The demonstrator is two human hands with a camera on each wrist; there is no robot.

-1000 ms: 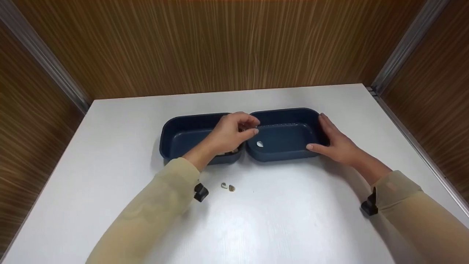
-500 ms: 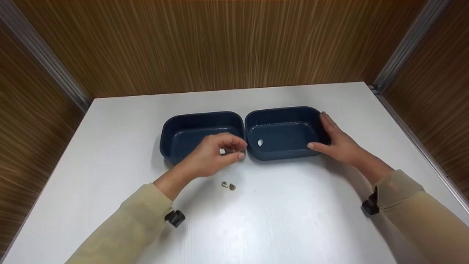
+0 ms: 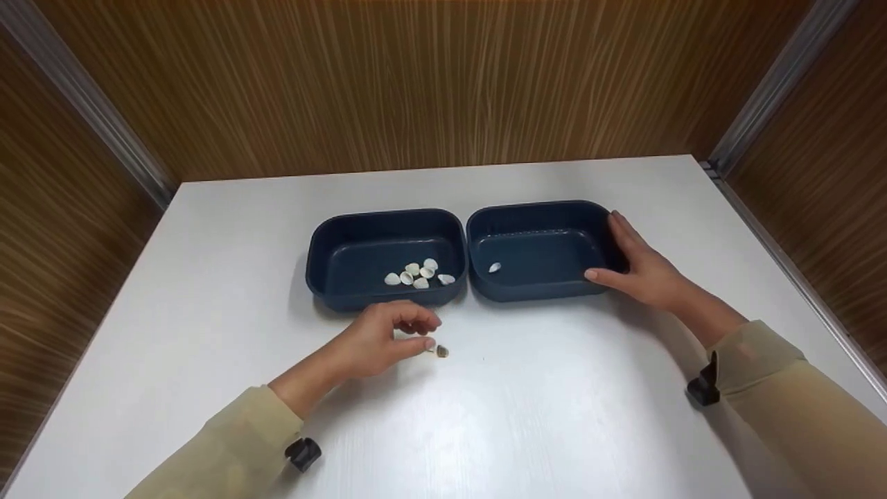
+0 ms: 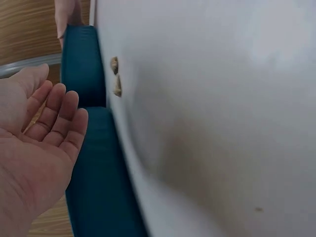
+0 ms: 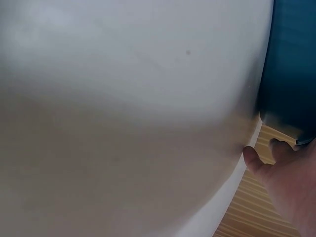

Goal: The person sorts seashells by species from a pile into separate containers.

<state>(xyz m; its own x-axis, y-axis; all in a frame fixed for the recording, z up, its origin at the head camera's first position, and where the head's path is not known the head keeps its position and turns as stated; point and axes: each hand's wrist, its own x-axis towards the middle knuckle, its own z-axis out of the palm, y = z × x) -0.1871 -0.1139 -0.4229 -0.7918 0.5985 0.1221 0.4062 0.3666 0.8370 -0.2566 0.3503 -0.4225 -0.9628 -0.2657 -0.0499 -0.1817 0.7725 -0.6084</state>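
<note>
My left hand (image 3: 384, 339) hovers over the table with loosely bent fingers; no thing shows in its grip. Two small shells lie by its fingertips: a brown one (image 3: 443, 351) and, mostly hidden in the head view, a second shell (image 4: 117, 86). My right hand (image 3: 644, 274) holds the right end of a dark blue box (image 3: 540, 292), thumb over the rim and fingers along the outside. Inside that box, toward its left end, lies one white shell (image 3: 494, 267). A matching blue box (image 3: 346, 303) on the left contains several white shells (image 3: 420, 283), grouped near its front right.
The boxes stand side by side on a white table (image 3: 527, 416). Wood-grain panels (image 3: 429, 83) enclose the table at the back and both sides. A black clip (image 3: 303, 454) is on the left sleeve, and another black clip (image 3: 704, 389) on the right.
From beside the gap between the boxes, my left hand has come back toward me and down to the loose shells. The shells in the left box are now uncovered. My right hand stays put.
</note>
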